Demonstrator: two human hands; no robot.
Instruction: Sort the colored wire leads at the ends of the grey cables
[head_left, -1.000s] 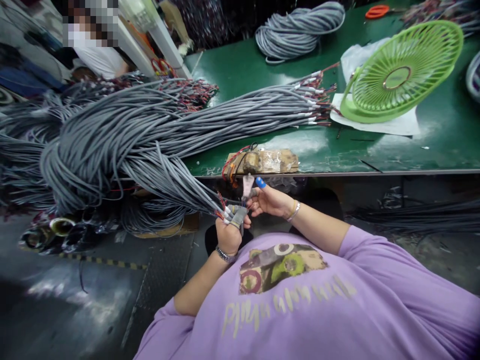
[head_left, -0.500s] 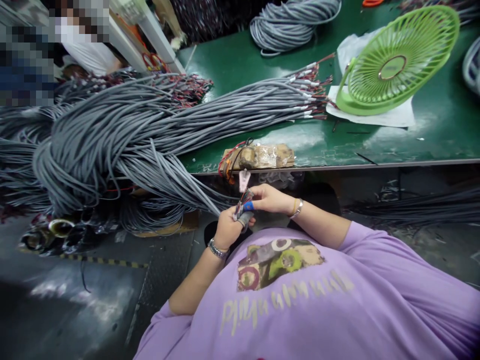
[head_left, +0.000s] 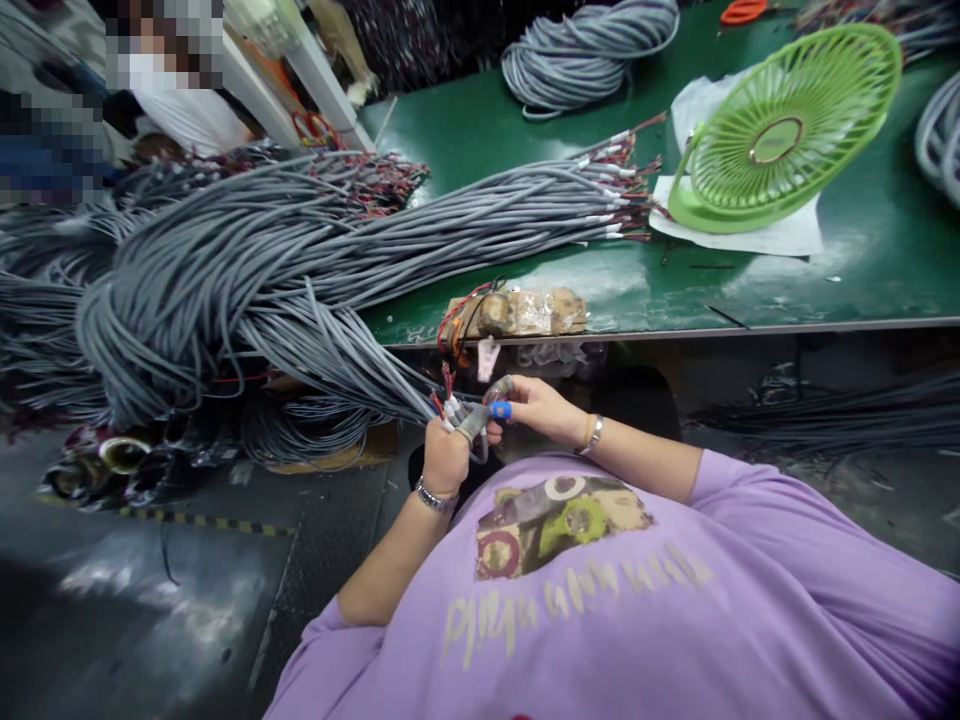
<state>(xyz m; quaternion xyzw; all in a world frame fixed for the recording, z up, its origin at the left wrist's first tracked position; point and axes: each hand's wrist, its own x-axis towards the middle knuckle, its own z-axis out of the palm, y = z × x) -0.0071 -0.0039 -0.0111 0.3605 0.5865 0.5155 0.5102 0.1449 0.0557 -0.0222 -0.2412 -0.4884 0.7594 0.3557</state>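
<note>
the cables (head_left: pixel 367 370) hang off the front of the bench (head_left: pixel 645 300), and their ends, with white sleeves and red wires (head_left: pixel 448 380), are in front of the person's body. the left hand (head_left: pixel 448 458) has its grip closed around them. the right hand (head_left: pixel 546 408) is just beside, thumb and finger near together (the thumb has a blue cover (head_left: pixel 500 410)); i cannot tell if its grip holds something. in my judgement, an end could slip from the left grip if the heavy pile (head_left: pixel 172 260) on the bench pulls. the thin wires may also tangle, because many ends are so close together, or catch on the pale tag (head_left: pixel 487 358) which hangs below the block (head_left: pixel 544 310).
</note>
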